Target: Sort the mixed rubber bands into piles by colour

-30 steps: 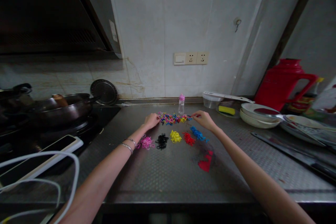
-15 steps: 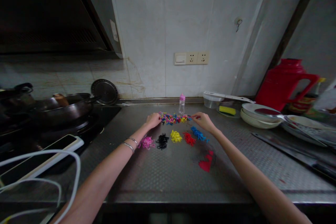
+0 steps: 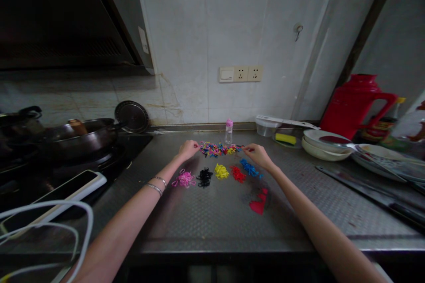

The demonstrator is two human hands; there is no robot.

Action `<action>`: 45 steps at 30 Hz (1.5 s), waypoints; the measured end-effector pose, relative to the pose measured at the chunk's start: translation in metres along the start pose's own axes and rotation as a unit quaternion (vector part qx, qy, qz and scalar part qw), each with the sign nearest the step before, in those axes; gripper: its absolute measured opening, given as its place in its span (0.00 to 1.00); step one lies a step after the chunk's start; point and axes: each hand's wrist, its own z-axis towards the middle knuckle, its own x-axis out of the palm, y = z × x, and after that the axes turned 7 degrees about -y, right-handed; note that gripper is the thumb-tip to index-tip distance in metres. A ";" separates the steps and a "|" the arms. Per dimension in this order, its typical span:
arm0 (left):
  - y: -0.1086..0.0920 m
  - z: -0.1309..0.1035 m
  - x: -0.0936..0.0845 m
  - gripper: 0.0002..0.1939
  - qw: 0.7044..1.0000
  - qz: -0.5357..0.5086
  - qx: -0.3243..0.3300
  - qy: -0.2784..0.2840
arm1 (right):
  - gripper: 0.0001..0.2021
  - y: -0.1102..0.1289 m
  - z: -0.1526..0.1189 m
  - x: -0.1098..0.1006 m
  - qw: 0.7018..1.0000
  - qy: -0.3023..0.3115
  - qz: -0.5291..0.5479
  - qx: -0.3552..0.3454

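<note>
A long mixed heap of small colourful rubber bands [image 3: 217,149] lies across the metal counter [image 3: 206,216]. My left hand [image 3: 188,149] is at its left end, thumb and fingertips pinched together on rubber bands at the edge. At the opposite end, my right hand [image 3: 259,154] pinches at the heap's edge; what its fingertips hold is too small to make out. Nearer to me lie single-colour piles: pink bands [image 3: 184,179], black bands [image 3: 205,177], yellow bands [image 3: 221,171], red bands [image 3: 238,174] and blue bands [image 3: 250,168].
Behind the heap stands a small pink-capped bottle [image 3: 229,132]. A red heart-shaped mark [image 3: 258,205] is on the counter. Rightward are a plastic tub [image 3: 264,128], a yellow sponge [image 3: 286,139], bowls [image 3: 327,152], a knife [image 3: 358,188] and a red flask [image 3: 352,106]. A pan [image 3: 89,139] is left.
My left hand has shifted left, away from the heap's middle, and its wrist now uncovers the pink pile. My right hand has stayed at the right end, its fingers slightly shifted.
</note>
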 end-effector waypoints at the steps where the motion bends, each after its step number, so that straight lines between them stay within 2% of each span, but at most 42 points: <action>1: 0.002 0.000 -0.003 0.11 1.000 -0.009 0.002 -0.005 | 0.12 0.000 0.000 0.000 1.000 -0.002 -0.001 0.002; 5: 0.009 -0.006 -0.019 0.13 0.998 -0.059 0.029 -0.019 | 0.12 0.001 0.000 -0.002 1.000 0.002 -0.008 0.001; 7: 0.010 -0.011 -0.031 0.13 0.994 -0.088 0.060 0.007 | 0.13 0.002 0.003 -0.004 1.000 0.008 -0.016 -0.003; 10: 0.013 -0.021 -0.052 0.11 0.983 -0.111 0.100 0.111 | 0.13 0.002 0.008 -0.005 0.999 0.020 -0.026 -0.015; 14: 0.021 -0.030 -0.072 0.10 0.954 -0.110 0.095 0.261 | 0.13 -0.002 0.015 -0.004 0.998 0.041 -0.041 -0.016; 17: 0.026 -0.036 -0.077 0.10 0.941 -0.110 0.089 0.308 | 0.13 -0.009 0.017 -0.001 0.997 0.055 -0.053 -0.011; 25: 0.027 -0.048 -0.082 0.12 0.923 -0.120 0.075 0.359 | 0.14 -0.036 0.021 0.007 0.994 0.069 -0.082 0.021; 27: 0.026 -0.046 -0.083 0.13 0.925 -0.127 0.073 0.350 | 0.14 -0.043 0.024 0.007 0.993 0.075 -0.088 0.026; 29: 0.024 -0.043 -0.084 0.13 0.936 -0.138 0.068 0.316 | 0.15 -0.050 0.028 0.006 0.992 0.076 -0.097 0.030; 34: 0.009 -0.029 -0.088 0.15 0.962 -0.188 0.066 0.186 | 0.15 -0.056 0.040 0.008 0.992 0.075 -0.102 0.023; 39: -0.002 -0.009 -0.084 0.16 0.970 -0.231 0.035 0.065 | 0.15 -0.048 0.044 0.017 0.992 0.083 -0.090 0.025; 42: 0.001 0.001 -0.074 0.16 0.970 -0.239 0.014 0.037 | 0.14 -0.044 0.046 0.025 0.992 0.096 -0.082 0.011; 45: 0.006 0.004 -0.063 0.16 0.972 -0.231 -0.002 0.037 | 0.14 -0.044 0.048 0.031 0.991 0.106 -0.085 0.006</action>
